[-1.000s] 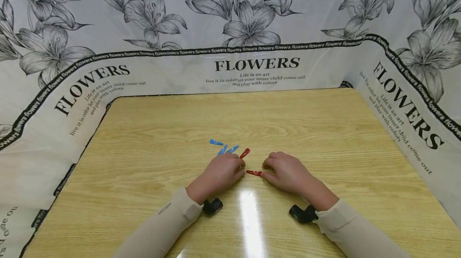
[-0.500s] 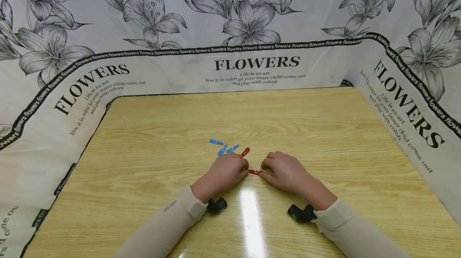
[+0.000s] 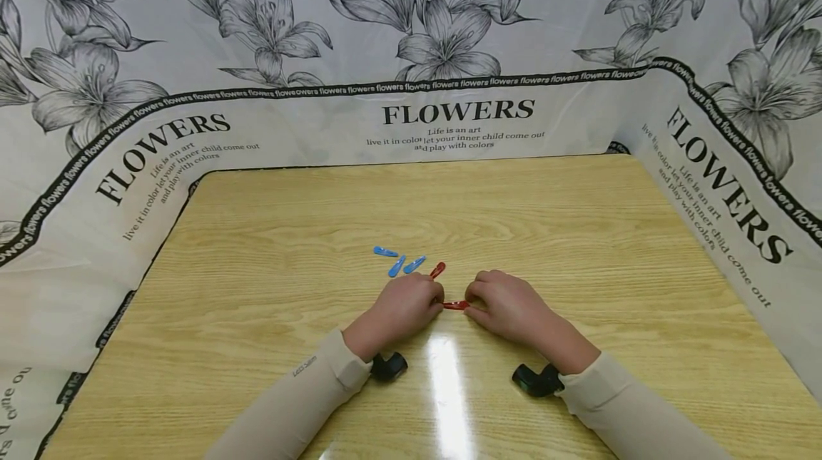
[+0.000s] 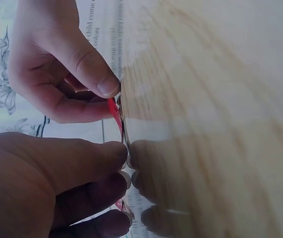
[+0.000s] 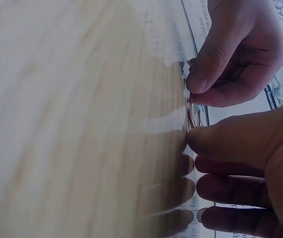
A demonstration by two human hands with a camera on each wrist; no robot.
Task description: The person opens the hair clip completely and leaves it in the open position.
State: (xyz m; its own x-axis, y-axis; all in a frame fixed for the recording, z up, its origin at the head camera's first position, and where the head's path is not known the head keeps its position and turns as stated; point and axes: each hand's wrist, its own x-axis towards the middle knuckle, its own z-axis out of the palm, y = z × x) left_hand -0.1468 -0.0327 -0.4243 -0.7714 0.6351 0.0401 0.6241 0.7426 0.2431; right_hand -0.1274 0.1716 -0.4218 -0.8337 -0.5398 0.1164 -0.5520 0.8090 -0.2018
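Observation:
A red snap hair clip [image 3: 455,305] lies crosswise between my two hands, low over the table. My left hand [image 3: 401,307] pinches its left end between thumb and fingers. At the other end, the thumb and forefinger of my right hand [image 3: 510,305] grip it. In the left wrist view the red strip [image 4: 116,114] slants from one thumb to the other, close to the tabletop. A second red hair clip [image 3: 438,271] lies just beyond my left fingers, its lower part hidden by them.
Three blue hair clips, the left one [image 3: 385,252], the middle one [image 3: 397,266] and the right one [image 3: 414,264], lie beyond my left hand. The wood-grain table [image 3: 546,210] is bordered by flower-printed cloth [image 3: 308,132].
My left hand has moved slightly right, onto the near red hair clip's left end, which earlier stuck out free. More of the blue clips shows now. My right hand stays nearly still.

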